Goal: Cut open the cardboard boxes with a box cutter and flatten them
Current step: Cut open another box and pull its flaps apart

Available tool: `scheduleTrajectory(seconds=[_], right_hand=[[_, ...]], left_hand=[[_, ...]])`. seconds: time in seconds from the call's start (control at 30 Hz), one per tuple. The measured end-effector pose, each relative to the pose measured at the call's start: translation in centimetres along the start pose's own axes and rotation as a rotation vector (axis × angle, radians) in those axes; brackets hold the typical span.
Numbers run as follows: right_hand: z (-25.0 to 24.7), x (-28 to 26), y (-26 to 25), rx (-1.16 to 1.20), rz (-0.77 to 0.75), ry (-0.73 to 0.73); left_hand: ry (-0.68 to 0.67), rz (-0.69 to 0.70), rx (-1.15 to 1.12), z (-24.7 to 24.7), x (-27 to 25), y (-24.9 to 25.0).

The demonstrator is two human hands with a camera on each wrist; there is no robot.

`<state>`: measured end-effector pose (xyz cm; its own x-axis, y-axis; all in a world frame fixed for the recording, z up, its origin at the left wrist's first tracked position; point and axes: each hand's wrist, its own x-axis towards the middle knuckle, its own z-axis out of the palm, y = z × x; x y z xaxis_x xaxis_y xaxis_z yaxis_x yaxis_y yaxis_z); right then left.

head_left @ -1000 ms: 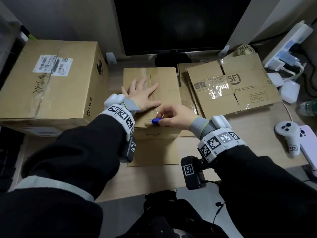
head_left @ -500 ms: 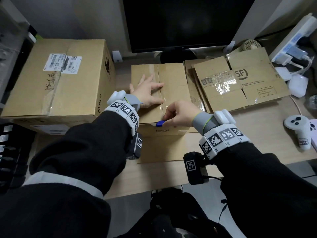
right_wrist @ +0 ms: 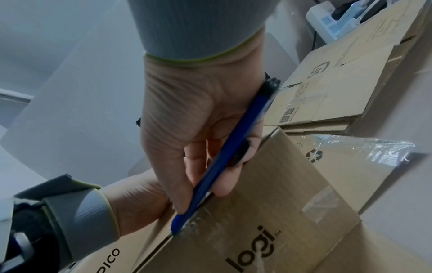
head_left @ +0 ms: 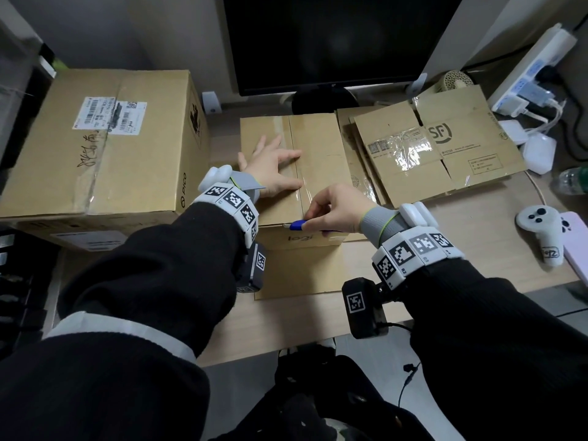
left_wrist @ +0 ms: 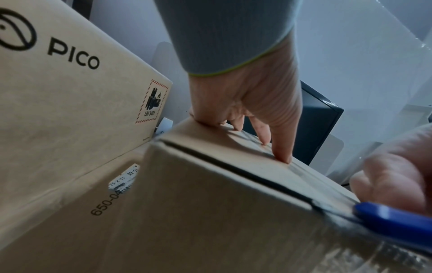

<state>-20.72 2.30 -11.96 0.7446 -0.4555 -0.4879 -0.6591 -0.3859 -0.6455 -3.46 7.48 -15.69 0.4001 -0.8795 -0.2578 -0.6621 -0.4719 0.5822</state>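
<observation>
A small taped cardboard box [head_left: 318,160] marked "logi" [right_wrist: 268,212] stands mid-desk in front of the monitor. My left hand [head_left: 270,173] lies flat on its top with fingers spread, pressing it down [left_wrist: 252,114]. My right hand [head_left: 334,208] grips a blue box cutter [head_left: 298,224] [right_wrist: 224,162], whose tip sits at the taped seam on the box's near top edge [left_wrist: 383,218]. The blade itself is mostly hidden against the tape.
A large "PICO" box [head_left: 98,144] stands at the left, close beside the small box. Flattened cardboard [head_left: 429,154] is stacked at the right. A white controller [head_left: 541,230], a phone [head_left: 577,246] and a power strip [head_left: 534,68] lie further right. A flat cardboard sheet [head_left: 296,272] lies under the small box.
The right hand with the cutter has stayed at the near top edge, shifting slightly along it. The left hand keeps pressing the top. The head view has moved closer.
</observation>
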Motion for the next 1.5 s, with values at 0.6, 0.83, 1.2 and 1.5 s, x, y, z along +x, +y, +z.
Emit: scheduleTrajectory(seconds=[0.6, 0.83, 1.2, 1.5], right_hand=[[-1.2, -1.1, 1.5, 0.05, 0.08, 0.014], [-2.4, -1.9, 3.7, 0.068, 0.089, 0.047], [-3.9, -2.3, 5.7, 0.073, 0.113, 0.08], [-6.2, -2.8, 5.5, 0.092, 0.14, 0.007]], left_hand=[[0.007, -0.009, 0.017, 0.0, -0.1, 0.3], [0.015, -0.009, 0.022, 0.2, -0.2, 0.4], [0.024, -0.023, 0.032, 0.1, -0.3, 0.7], [0.048, -0.039, 0.007, 0.2, -0.5, 0.9]])
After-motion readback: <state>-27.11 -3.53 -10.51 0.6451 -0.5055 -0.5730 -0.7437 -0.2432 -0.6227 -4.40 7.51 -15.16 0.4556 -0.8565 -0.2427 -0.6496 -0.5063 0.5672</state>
